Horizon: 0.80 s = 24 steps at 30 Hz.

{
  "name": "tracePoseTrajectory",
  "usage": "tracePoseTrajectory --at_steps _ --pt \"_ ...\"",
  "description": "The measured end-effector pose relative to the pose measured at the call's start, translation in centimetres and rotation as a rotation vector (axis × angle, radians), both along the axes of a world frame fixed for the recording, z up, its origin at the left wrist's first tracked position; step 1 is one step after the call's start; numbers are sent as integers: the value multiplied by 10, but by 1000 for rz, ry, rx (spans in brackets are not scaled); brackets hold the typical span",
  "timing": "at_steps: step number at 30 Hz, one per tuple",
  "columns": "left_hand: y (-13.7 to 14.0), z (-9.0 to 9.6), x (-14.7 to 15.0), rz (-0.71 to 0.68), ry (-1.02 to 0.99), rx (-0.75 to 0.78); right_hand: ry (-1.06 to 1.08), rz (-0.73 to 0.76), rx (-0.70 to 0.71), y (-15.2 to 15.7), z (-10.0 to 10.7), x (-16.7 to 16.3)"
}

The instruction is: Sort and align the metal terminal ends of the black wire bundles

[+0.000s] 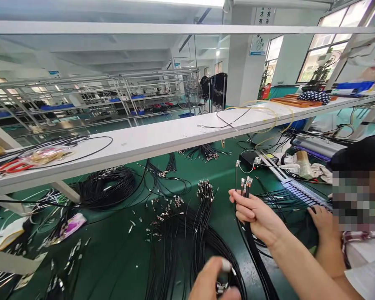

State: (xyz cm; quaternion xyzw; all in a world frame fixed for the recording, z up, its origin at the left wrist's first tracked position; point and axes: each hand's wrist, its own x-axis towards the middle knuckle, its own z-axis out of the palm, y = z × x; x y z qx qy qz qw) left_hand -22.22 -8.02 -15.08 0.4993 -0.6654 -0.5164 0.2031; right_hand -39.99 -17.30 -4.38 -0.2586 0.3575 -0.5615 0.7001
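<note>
My right hand (256, 214) is closed around a bundle of black cables (253, 254), just below their metal connectors (246, 183). One cable stands apart to the left, its connector (237, 163) higher than the others. At the bottom edge my left hand (211, 279) is blurred and partly cut off, a white cover (226, 265) on one fingertip. Its fingers curl around small metal cable ends (221, 287), not sharply seen. Beside it, a tied bundle of black cables (204, 208) and a looser group (165, 250) lie on the green tabletop (118, 250).
A white shelf (162, 137) crosses above the table, with red-handled pliers (11, 166) at its left. Coiled cables (109, 187) lie below. At right, a co-worker's hand (321, 221) rests near a slotted metal rail (303, 191); a black box (250, 159) stands behind.
</note>
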Motion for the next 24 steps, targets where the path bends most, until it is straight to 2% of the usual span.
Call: tracePoseTrajectory --at_steps 1,4,5,7,10,13,15,19,24 --pt "-8 13 -3 22 113 -1 -7 20 1 3 1 3" --pt "-26 46 -28 86 711 148 2 85 -12 10 15 10" --pt "-29 53 -39 82 857 218 16 97 -21 12 20 11" --pt "-31 60 -54 78 974 324 58 93 -41 16 28 9" --pt "-26 61 -58 111 976 371 268 12 -102 26 31 1" --pt "-23 63 -49 148 982 366 474 66 -167 42 28 -6" --pt "-22 67 -44 170 975 369 497 136 -161 52 27 -6" --pt "-19 74 -42 181 982 379 504 114 -135 63 24 -2" --pt "-15 75 -40 187 944 384 399 177 -138 65 19 3"
